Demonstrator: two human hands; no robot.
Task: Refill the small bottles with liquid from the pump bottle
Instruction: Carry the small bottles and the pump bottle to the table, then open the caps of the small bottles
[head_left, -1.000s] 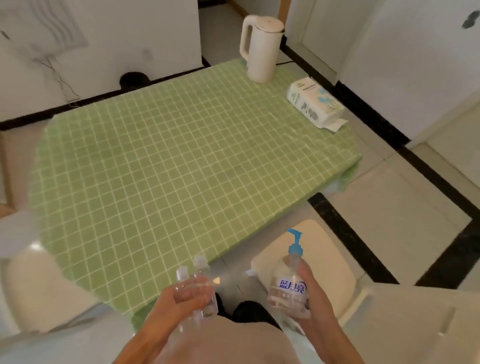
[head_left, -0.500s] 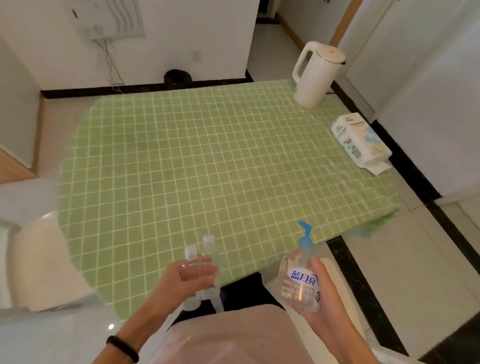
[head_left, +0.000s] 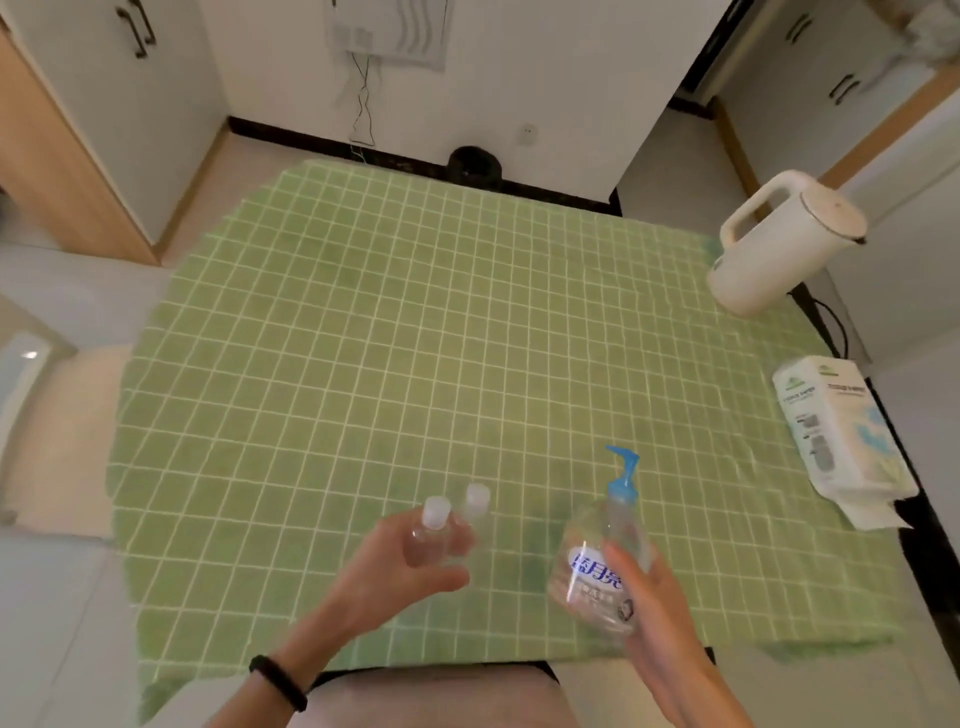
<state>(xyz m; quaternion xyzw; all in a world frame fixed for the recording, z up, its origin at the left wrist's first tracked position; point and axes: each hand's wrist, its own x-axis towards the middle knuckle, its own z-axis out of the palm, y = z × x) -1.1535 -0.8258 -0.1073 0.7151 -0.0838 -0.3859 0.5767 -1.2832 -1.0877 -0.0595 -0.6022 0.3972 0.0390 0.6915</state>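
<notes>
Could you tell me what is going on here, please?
A person holds two small capped bottles together in the left hand and the blue-topped pump bottle in the right hand, both over the near part of the green checked table. No refilling has begun. A white kettle and a tissue pack sit at the right.

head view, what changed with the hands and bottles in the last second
Both hands moved forward, from near the table's near edge to above the green tablecloth. Nothing was taken up or let go: the left hand still holds the two small bottles, caps on, and the right hand still holds the pump bottle. The kettle and tissue pack stayed put.
</notes>
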